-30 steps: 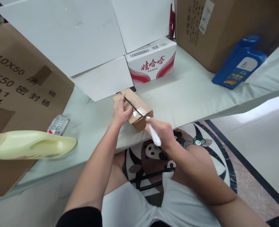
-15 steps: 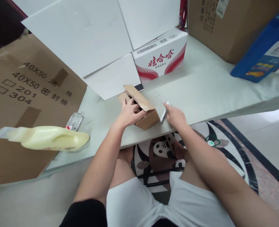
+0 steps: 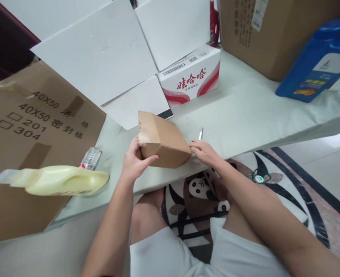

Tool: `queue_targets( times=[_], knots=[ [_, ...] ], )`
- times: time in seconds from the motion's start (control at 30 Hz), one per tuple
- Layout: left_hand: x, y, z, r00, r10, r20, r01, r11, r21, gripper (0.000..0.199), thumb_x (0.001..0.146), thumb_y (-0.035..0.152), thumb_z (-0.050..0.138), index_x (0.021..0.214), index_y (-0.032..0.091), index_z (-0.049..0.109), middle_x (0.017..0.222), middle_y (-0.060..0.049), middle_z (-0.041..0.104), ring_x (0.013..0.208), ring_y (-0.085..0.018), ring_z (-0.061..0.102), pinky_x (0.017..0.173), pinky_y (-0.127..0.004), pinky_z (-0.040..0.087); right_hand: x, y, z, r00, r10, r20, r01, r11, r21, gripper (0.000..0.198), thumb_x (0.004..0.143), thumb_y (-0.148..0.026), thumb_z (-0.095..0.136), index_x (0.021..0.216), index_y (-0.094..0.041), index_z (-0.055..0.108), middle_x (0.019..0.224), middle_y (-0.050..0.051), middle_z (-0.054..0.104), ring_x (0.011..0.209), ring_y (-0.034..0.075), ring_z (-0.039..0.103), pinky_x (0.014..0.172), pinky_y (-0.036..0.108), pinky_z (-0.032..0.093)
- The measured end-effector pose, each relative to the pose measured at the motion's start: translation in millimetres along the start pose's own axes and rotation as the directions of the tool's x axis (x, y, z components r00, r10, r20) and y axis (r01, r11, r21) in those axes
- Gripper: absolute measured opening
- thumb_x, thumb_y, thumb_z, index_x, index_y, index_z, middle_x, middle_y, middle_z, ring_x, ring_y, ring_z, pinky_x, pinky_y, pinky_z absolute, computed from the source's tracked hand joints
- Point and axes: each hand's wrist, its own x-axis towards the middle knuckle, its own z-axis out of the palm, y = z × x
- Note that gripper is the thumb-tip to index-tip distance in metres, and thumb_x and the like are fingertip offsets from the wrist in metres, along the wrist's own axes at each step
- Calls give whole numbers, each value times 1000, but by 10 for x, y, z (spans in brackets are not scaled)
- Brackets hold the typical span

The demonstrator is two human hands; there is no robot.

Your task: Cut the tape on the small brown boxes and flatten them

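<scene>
A small brown cardboard box (image 3: 170,134) sits tilted near the table's front edge, with a torn-edged flap at its left end. My left hand (image 3: 135,159) wraps round that left end, thumb along the near side and fingers behind. With bent fingers, my right hand (image 3: 204,151) grips the box's right-hand corner. Just beyond the right hand shows a slim white pen-like tool (image 3: 200,133) with a narrow tip. Its lower part is hidden, so I cannot tell whether the hand touches it. The inside of the box is out of sight.
On the pale-covered table (image 3: 239,115) stand a white-and-red carton (image 3: 191,82), white panels (image 3: 100,54), a phone (image 3: 166,114) and a blue bottle (image 3: 314,65). To the left are a pale yellow bottle (image 3: 69,180), a clear packet (image 3: 90,157) and a large cardboard carton (image 3: 43,146).
The box has turned, its upper flaps are no longer raised, and its inside is hidden. My left hand has moved from its opening to its left end. My right hand has come left onto the box.
</scene>
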Motion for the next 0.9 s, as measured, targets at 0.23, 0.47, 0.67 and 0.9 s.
queue_targets(
  times=[0.23, 0.47, 0.67, 0.9],
  knots=[
    [-340, -261, 80, 919, -350, 180, 390, 872, -296, 55, 52, 53, 90, 90, 20, 66, 93, -9, 73, 94, -29, 69, 80, -39, 56, -171, -74, 47, 994, -111, -7, 101, 874, 475, 84, 83, -66, 62, 152, -24, 40, 150, 15, 54, 136, 34, 54, 114, 53, 43],
    [-516, -394, 177, 886, -449, -118, 441, 893, -87, 48, 58, 41, 87, 95, 18, 67, 98, -10, 73, 100, -30, 68, 90, -42, 52, -150, -96, 125, 998, 15, -54, 2, 955, 295, 107, 69, -50, 81, 156, -20, 27, 131, 18, 63, 142, 37, 47, 118, 60, 33],
    [-646, -352, 186, 839, -476, -262, 458, 879, -131, 41, 56, 34, 91, 79, 21, 61, 73, 0, 66, 66, -18, 61, 60, -27, 47, -155, -188, 148, 974, 167, -151, -141, 975, 171, 103, 68, -44, 82, 154, -23, 31, 147, 17, 53, 134, 37, 53, 114, 57, 40],
    [-815, -345, 183, 898, -430, -94, 376, 861, -343, 69, 67, 43, 87, 127, 24, 60, 111, -8, 71, 101, -25, 70, 77, -31, 56, -225, -215, 60, 969, 70, -239, -29, 985, 171, 92, 77, -42, 71, 156, -22, 28, 154, 16, 46, 137, 32, 51, 109, 48, 47]
  ],
)
